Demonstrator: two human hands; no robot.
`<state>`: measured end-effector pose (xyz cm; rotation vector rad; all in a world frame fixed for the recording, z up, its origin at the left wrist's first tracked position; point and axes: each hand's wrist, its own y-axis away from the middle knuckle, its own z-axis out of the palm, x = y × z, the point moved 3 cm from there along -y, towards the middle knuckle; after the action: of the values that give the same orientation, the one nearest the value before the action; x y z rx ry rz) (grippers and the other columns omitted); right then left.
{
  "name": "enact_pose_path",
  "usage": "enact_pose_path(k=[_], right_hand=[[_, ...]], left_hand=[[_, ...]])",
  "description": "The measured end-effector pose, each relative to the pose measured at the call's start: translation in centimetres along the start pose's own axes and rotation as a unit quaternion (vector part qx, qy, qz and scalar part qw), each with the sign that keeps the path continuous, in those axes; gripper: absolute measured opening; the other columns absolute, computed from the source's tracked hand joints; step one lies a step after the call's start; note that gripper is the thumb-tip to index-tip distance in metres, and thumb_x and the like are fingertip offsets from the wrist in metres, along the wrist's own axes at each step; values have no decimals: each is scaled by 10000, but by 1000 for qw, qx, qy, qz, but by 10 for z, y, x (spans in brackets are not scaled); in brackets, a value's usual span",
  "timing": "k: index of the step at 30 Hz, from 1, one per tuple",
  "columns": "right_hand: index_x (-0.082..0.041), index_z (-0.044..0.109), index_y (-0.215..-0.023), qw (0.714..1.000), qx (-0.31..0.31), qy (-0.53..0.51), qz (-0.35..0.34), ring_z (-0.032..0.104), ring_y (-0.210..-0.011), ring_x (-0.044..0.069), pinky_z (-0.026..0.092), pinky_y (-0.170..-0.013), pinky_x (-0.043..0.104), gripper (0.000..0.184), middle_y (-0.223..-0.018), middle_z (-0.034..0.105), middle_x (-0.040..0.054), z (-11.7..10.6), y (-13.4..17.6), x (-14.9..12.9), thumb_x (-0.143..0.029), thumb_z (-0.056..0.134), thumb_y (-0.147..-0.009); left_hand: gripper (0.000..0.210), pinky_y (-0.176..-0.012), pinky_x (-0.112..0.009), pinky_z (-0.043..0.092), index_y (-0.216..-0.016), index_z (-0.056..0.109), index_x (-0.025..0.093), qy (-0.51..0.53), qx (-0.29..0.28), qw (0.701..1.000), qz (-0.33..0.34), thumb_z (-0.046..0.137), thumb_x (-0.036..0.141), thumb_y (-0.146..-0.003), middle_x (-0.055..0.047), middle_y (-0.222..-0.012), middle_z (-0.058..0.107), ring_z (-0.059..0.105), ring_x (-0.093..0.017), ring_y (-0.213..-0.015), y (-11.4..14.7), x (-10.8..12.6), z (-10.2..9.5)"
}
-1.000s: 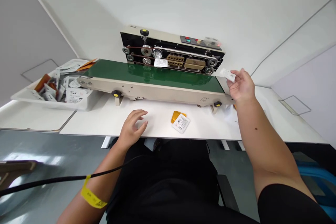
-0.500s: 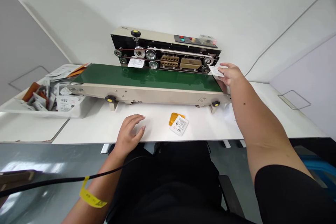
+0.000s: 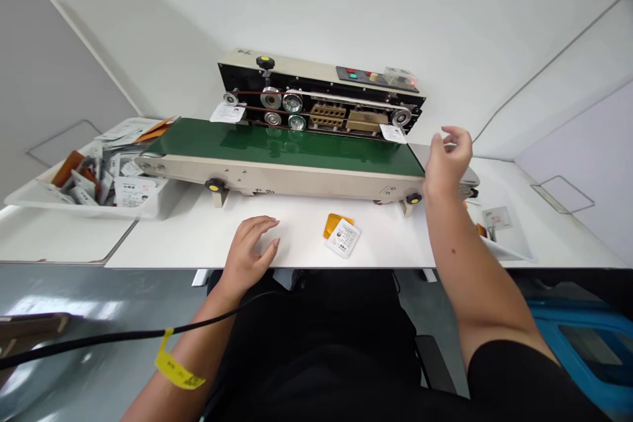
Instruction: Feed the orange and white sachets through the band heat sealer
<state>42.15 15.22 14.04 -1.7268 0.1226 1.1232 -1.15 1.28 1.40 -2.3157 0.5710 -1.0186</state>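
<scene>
Two hands, both empty. Right hand [image 3: 445, 161] hangs at right of centre, fingers loosely spread, just right of a white sachet [image 3: 393, 132] caught at the sealer's [image 3: 321, 95] infeed, long axis along the green belt [image 3: 287, 144]. Left hand [image 3: 250, 252] lies flat and open on the table [image 3: 198, 237], lower centre, farther off. Loose sachet pair [image 3: 342, 235] sits between the hands; bare tabletop around it.
</scene>
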Motion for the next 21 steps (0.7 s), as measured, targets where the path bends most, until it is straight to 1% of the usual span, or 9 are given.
enact_pose_path(k=[2, 5, 7, 9, 12, 14, 16, 19, 21], right_hand=[[-231, 676, -1123, 998, -41, 12, -52, 631, -933, 202, 565, -894, 398, 248, -1007, 603, 59, -28, 52, -17, -378, 601, -937], [-261, 696, -1121, 977, -176, 57, -107, 641, -985, 273, 545, -955, 497, 236, -994, 649, 82, -65, 124, -26, -368, 630, -921], [-282, 688, -1193, 953, -268, 87, -114, 640, -1057, 315, 521, -1001, 558, 290, -1053, 680, 100, -80, 161, -22, -357, 633, -919], [-295, 628, -1360, 916, -373, 109, -102, 596, -1221, 353, 482, -1070, 598, 443, -1254, 665, 127, -82, 187, -15, -386, 633, -926], [-324, 403, -1598, 833, -525, 143, -99, 330, -1522, 402, 361, -1191, 637, 774, -1659, 370, 112, -65, 213, -9, -474, 693, -896], [-338, 316, -1644, 790, -582, 157, -113, 162, -1591, 426, 272, -1235, 654, 904, -1749, 169, 76, -47, 225, -12, -531, 734, -866], [-327, 348, -1637, 768, -609, 150, -129, 129, -1602, 424, 242, -1252, 643, 864, -1751, 169, 70, -26, 235, -20, -568, 708, -889], [-291, 431, -1603, 740, -644, 96, -166, 182, -1600, 383, 284, -1260, 593, 739, -1719, 284, 69, 1, 251, -36, -585, 627, -954], [-275, 437, -1601, 716, -666, 47, -202, 196, -1602, 363, 306, -1264, 572, 775, -1703, 321, 70, 12, 262, -46, -586, 672, -931]], left_hand=[[329, -983, -460, 591, -1283, 645, 260, -2, -7, 1000, 0, 642, 231, -955, -92, -1259, 660, 612, -274, -1205, 1, 0, 1], [327, -1012, -469, 575, -1284, 647, 253, -10, -17, 1000, -3, 637, 248, -957, -98, -1271, 662, 610, -278, -1218, 1, -2, 2], [320, -1033, -476, 560, -1281, 649, 249, -18, -26, 999, -6, 629, 263, -962, -99, -1265, 669, 614, -277, -1217, 1, -2, 3], [321, -1059, -486, 539, -1284, 651, 246, -29, -47, 998, 1, 624, 280, -966, -96, -1261, 678, 620, -278, -1217, -1, 0, 6], [381, -1110, -501, 499, -1333, 639, 255, -48, -117, 991, 37, 642, 330, -960, -99, -1348, 660, 602, -292, -1270, -4, 7, 13], [453, -1144, -509, 474, -1387, 618, 268, -69, -173, 980, 63, 663, 386, -952, -100, -1444, 616, 574, -308, -1327, -6, 13, 19], [523, -1171, -520, 449, -1439, 587, 279, -96, -215, 968, 80, 668, 445, -950, -98, -1517, 568, 543, -323, -1381, -6, 18, 23], [665, -1183, -516, 437, -1536, 495, 280, -119, -254, 955, 102, 662, 537, -946, -107, -1564, 526, 503, -337, -1436, -4, 22, 27], [775, -1175, -504, 444, -1586, 427, 270, -117, -271, 948, 118, 667, 598, -927, -126, -1568, 522, 503, -342, -1440, -3, 23, 28]])
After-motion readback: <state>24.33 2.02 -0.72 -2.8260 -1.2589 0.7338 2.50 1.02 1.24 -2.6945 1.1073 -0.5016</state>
